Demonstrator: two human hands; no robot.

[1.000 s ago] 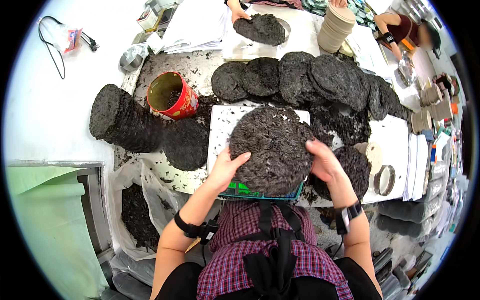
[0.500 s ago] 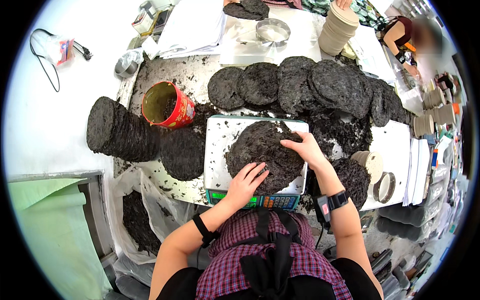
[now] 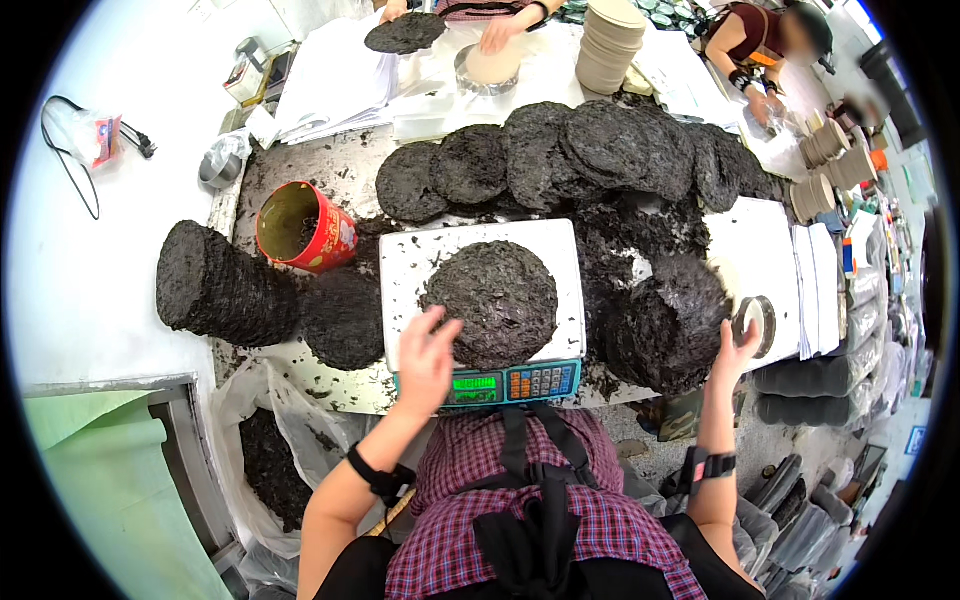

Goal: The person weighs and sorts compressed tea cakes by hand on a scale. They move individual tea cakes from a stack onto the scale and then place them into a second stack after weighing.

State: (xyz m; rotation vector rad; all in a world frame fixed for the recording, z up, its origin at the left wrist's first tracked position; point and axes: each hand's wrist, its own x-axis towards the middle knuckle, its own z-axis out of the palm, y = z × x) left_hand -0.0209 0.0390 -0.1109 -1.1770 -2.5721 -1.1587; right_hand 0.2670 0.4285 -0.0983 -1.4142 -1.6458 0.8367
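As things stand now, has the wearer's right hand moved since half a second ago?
Yes: judged against the scale, the right hand has moved rightward, off the dark disc lying on it to beside the metal ring.

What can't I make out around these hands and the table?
All in the head view:
Whether the left hand touches the dark disc: motion blur.
The scale plate beneath that disc: hidden by it.
Markings on the keypad: too small.
The far co-worker: cut off by the upper edge.

Dark, round cake [image 3: 495, 305] — flat, on scale [image 3: 405, 275]
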